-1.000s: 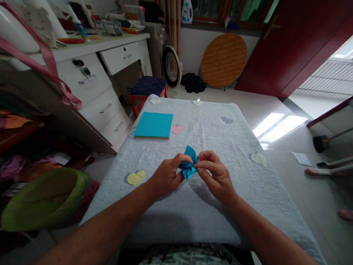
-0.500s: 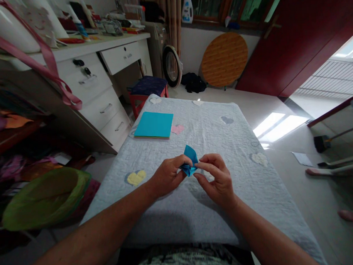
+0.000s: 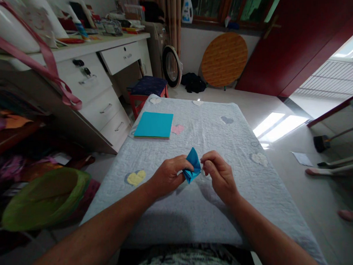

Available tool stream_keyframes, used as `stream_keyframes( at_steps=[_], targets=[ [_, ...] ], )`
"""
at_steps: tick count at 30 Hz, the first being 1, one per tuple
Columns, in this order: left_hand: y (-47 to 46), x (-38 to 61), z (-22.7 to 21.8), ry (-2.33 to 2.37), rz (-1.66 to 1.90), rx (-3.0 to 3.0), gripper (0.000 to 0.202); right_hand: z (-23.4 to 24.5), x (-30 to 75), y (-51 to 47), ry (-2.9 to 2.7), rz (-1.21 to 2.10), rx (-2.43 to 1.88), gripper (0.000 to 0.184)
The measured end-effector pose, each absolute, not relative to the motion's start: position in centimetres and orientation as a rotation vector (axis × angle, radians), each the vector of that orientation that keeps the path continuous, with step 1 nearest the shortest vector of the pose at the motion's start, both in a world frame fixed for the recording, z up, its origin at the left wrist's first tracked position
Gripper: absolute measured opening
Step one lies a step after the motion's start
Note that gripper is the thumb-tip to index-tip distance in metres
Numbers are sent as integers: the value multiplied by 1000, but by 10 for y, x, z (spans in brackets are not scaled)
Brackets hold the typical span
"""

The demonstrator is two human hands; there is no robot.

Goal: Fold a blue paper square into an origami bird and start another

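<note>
Nearest the person, both forearms reach forward over the grey quilted cloth-covered surface (image 3: 229,138), which is dotted with sewn heart patches. The left hand (image 3: 168,176) has its grip clamped on a small blue folded paper piece (image 3: 193,168). Thumb and fingers pinch its lower left part, so the paper piece stands up with a point toward 12 o'clock, just above the cloth near the middle of the surface. The right hand (image 3: 220,176) sits at 3 o'clock of the paper piece. Its grip is drawn together, with the fingertips (image 3: 205,162) bunched just beside the paper's right edge. Whether they touch it cannot be told.

At 9 o'clock of the left hand a yellow heart-shaped fabric patch (image 3: 136,177) lies on the cloth. Off the surface's edge, farther toward 9 o'clock, a green plastic-lined bin (image 3: 42,197) gapes open on the floor.

Beyond the hands, at 11 o'clock, a flat stack of square teal paper sheets (image 3: 154,125) lies near the surface's left edge. A pink heart-shaped patch (image 3: 177,129) lies just beside it at its 3 o'clock. Farther off at 10 o'clock stands a white drawer unit (image 3: 105,92), and past the far end of the surface stands a red stool with a dark cushion (image 3: 147,89). At 12 o'clock a round wooden tabletop (image 3: 223,59) leans against the far wall.
</note>
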State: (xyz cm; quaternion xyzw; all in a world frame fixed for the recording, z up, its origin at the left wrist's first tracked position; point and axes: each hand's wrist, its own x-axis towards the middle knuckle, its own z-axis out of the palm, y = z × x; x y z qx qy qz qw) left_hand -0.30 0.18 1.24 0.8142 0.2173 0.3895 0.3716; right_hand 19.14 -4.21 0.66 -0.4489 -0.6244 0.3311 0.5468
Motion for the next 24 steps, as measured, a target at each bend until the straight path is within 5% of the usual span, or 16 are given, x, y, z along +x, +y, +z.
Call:
stream_keyframes(
  at_steps=[8,24],
  targets=[
    [2,-3,15,530,950,2123,11,2,192,-32,-1353,1249,-1023,31],
    [1,-3,13,522,878,2086,10,5,191,-33,-1356,1210,-989,27]
  ],
)
